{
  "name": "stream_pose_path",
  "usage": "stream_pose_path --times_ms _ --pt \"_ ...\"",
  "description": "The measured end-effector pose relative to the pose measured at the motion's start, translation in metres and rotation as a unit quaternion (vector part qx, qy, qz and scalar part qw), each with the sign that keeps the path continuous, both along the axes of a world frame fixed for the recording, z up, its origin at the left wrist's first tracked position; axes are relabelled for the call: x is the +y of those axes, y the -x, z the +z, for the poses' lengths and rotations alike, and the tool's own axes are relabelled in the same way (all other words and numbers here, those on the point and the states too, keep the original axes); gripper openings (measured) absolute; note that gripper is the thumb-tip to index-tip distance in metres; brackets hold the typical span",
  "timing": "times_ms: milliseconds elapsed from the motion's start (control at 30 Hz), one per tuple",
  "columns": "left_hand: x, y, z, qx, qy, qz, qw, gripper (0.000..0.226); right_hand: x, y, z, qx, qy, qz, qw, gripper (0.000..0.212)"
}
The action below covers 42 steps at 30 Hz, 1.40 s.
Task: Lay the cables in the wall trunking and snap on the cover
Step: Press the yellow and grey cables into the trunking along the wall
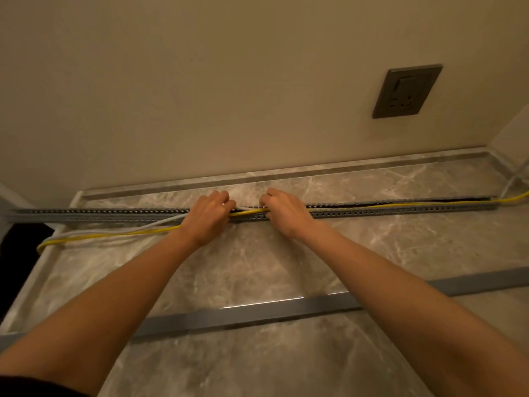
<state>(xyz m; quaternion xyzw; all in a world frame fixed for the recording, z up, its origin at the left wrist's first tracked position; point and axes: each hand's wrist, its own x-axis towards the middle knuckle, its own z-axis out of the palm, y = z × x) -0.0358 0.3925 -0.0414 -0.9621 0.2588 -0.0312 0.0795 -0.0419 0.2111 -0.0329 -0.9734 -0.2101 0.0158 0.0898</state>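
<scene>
A long grey slotted trunking [100, 214] lies on the marble counter [257, 267] parallel to the wall. A yellow cable [114, 234] and a white cable [160, 222] run inside its right half, then leave it at the middle and trail over the counter to the left. My left hand [207, 217] and my right hand [282, 212] sit side by side at the trunking's middle, fingers curled over the cables where these enter the channel. The grey cover strip [243, 312] lies loose on the counter nearer me, under my forearms.
A dark wall socket [406, 91] is set in the beige wall at the upper right. The counter has a raised lip along the wall and ends at a drop on the left. More cable lies in the far right corner [515, 181].
</scene>
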Motion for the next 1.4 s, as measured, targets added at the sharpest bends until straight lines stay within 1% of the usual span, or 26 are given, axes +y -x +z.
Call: stream_pose_path --times_ms 167,233,267,300,400,533,600,667,700,767,833,867,1000,1067,1167,1300,1400 --pt "0.025 -0.004 -0.001 -0.007 0.007 -0.065 0.998 0.032 0.018 0.002 -0.004 -0.002 0.016 -0.057 0.998 0.022" --pt "0.028 -0.008 0.004 -0.009 0.010 -0.087 0.996 0.027 0.024 0.003 -0.002 -0.002 0.025 -0.085 0.996 0.022" --pt "0.028 -0.009 0.006 0.021 0.015 -0.085 0.996 0.019 0.027 0.004 -0.002 -0.002 0.030 -0.096 0.995 0.022" --pt "0.027 -0.011 0.007 0.033 0.035 -0.078 0.996 0.011 0.029 0.005 -0.003 -0.004 0.035 -0.108 0.994 0.022" --pt "0.022 -0.021 0.001 0.070 0.037 -0.029 0.996 0.020 0.034 0.009 -0.005 -0.007 0.049 -0.137 0.989 0.021" --pt "0.017 -0.030 0.001 0.080 0.057 0.001 0.995 0.016 0.032 0.012 -0.005 0.033 0.052 -0.141 0.988 0.022" --pt "0.017 -0.030 0.001 0.075 0.063 -0.006 0.995 0.014 0.030 0.012 -0.005 0.040 0.049 -0.142 0.988 0.023" --pt "0.018 -0.027 -0.002 0.067 0.040 -0.028 0.997 0.014 0.031 0.012 -0.005 0.038 0.046 -0.149 0.987 0.024" --pt "0.018 -0.023 -0.001 0.058 0.032 -0.042 0.997 0.014 0.032 0.012 -0.005 0.035 0.047 -0.152 0.987 0.025" --pt "0.016 -0.016 -0.001 0.028 0.044 -0.092 0.994 0.008 0.033 0.011 -0.006 0.027 0.052 -0.154 0.986 0.026" --pt "0.017 -0.012 -0.002 0.013 0.029 -0.112 0.993 0.019 0.033 0.010 -0.006 0.023 0.055 -0.151 0.987 0.027" --pt "0.017 -0.011 -0.004 0.008 0.024 -0.103 0.994 0.021 0.032 0.008 -0.006 0.023 0.056 -0.150 0.987 0.027" --pt "0.013 -0.008 -0.008 0.016 0.026 -0.084 0.996 0.011 0.030 0.005 -0.007 0.027 0.044 -0.155 0.987 0.027" --pt "0.011 -0.010 -0.008 0.016 0.001 -0.070 0.997 0.017 0.030 0.005 -0.009 0.029 0.032 -0.159 0.986 0.028" --pt "0.007 -0.010 -0.007 0.047 -0.024 -0.045 0.998 0.028 0.028 0.005 -0.009 0.044 0.007 -0.166 0.985 0.029" --pt "0.003 -0.009 -0.009 0.073 -0.046 -0.006 0.996 0.027 0.025 0.002 -0.005 0.088 0.002 -0.156 0.984 0.025" --pt "-0.003 -0.010 -0.006 0.065 -0.078 0.006 0.995 0.025 0.027 0.000 -0.003 0.104 0.008 -0.159 0.982 0.026"
